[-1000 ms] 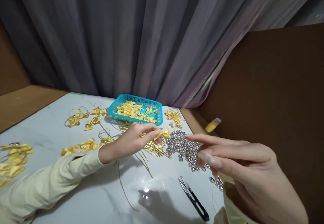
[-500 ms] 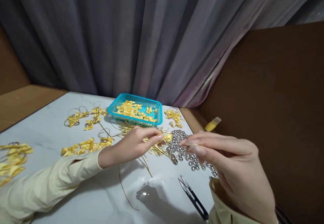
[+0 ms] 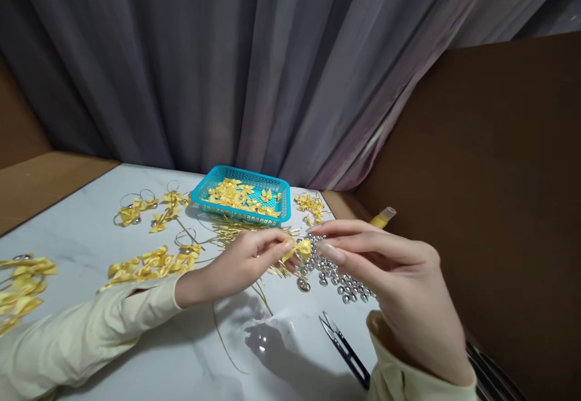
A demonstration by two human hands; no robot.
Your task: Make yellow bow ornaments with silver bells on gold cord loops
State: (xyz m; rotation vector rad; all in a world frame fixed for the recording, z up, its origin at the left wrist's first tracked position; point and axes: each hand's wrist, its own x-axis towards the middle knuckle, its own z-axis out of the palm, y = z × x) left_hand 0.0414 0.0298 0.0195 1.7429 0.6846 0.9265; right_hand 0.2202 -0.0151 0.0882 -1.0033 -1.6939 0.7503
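Note:
My left hand (image 3: 254,260) pinches a yellow satin bow (image 3: 301,248) between thumb and fingertips, above the middle of the table. To its right, the thumb and fingers of my right hand (image 3: 385,262) come together close beside the bow. What they hold, if anything, is too small to make out. A larger silver bell (image 3: 303,285) shows just below the bow; whether it is joined to it I cannot tell. Behind my right fingers spreads a pile of small silver bells (image 3: 351,289), partly hidden. Gold twist ties (image 3: 227,231) lie beyond my left hand.
A blue basket (image 3: 285,204) with yellow bows stands at the back. Finished-looking bows with bells (image 3: 157,262) lie at the left, more bows (image 3: 311,205) at the back right. Black thread snips (image 3: 347,352) lie in front; a yellow-bodied tube (image 3: 384,217) is at the right edge.
My right hand has moved left and slightly up, closer to the bow. The bow has turned to show more of its loops, and the larger bell below it has shifted left.

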